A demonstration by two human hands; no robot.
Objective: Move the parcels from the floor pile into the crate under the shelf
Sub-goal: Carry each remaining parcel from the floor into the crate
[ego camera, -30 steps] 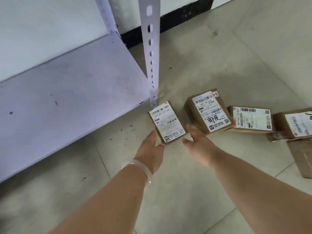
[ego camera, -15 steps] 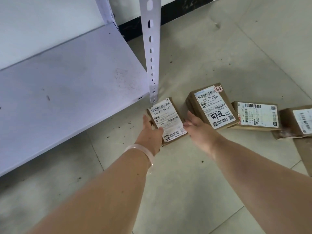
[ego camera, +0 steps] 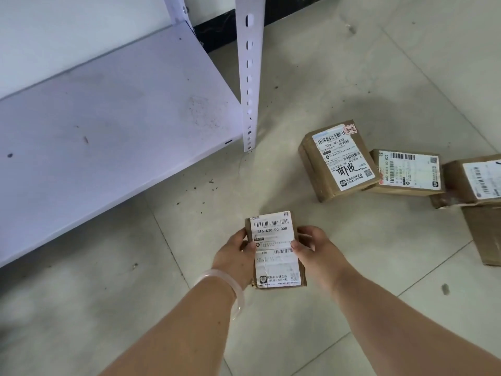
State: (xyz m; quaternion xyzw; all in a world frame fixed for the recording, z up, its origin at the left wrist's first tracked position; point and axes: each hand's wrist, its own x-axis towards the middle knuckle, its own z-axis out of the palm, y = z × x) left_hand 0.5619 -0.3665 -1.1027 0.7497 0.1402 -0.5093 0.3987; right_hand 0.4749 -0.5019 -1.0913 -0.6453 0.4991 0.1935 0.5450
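Observation:
A small brown parcel [ego camera: 275, 249] with a white shipping label is held above the floor between both hands. My left hand [ego camera: 234, 257] grips its left edge, thumb on the label. My right hand [ego camera: 315, 248] grips its right edge the same way. Three more labelled parcels lie in a row on the floor at the right: a tilted one [ego camera: 339, 161], a flat one [ego camera: 406, 172] and one cut by the frame edge [ego camera: 474, 183]. No crate is in view.
A white metal shelf board [ego camera: 108, 126] fills the left, low over the floor, with its perforated upright post [ego camera: 249, 77] at the corner. A flat piece of cardboard [ego camera: 485, 234] lies at the right edge. The floor is pale tile with dirt specks.
Both hands closed on the small parcel beside the shelf post, lifted it off the floor and drew it toward me. The other parcels stayed put.

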